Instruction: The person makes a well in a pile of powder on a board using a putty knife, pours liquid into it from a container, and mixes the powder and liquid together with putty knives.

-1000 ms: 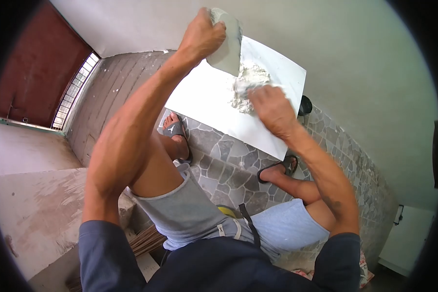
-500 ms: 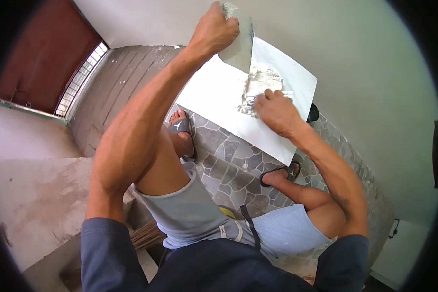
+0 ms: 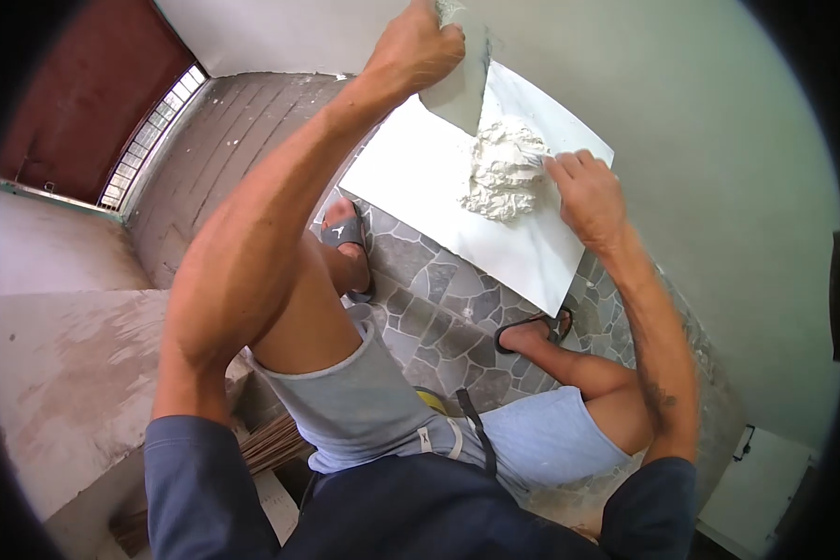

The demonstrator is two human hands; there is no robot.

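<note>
A white board lies over the stone-patterned floor, with a mound of white paste on its right half. My left hand is closed on the upper edge of a flat grey plate, which stands tilted at the board's far edge, its lower corner at the paste. To the right of the mound, my right hand is closed with its fingertips at the paste's edge. Whatever it grips is too hidden to name.
My sandalled feet are at the board's near side. A wall rises behind and to the right. At left are a red door and a ledge; a bundle of thin sticks lies near my left leg.
My right hand has moved right and slightly up, from over the paste to its right edge. The paste looks more heaped and folded. My left hand still holds the grey plate.
</note>
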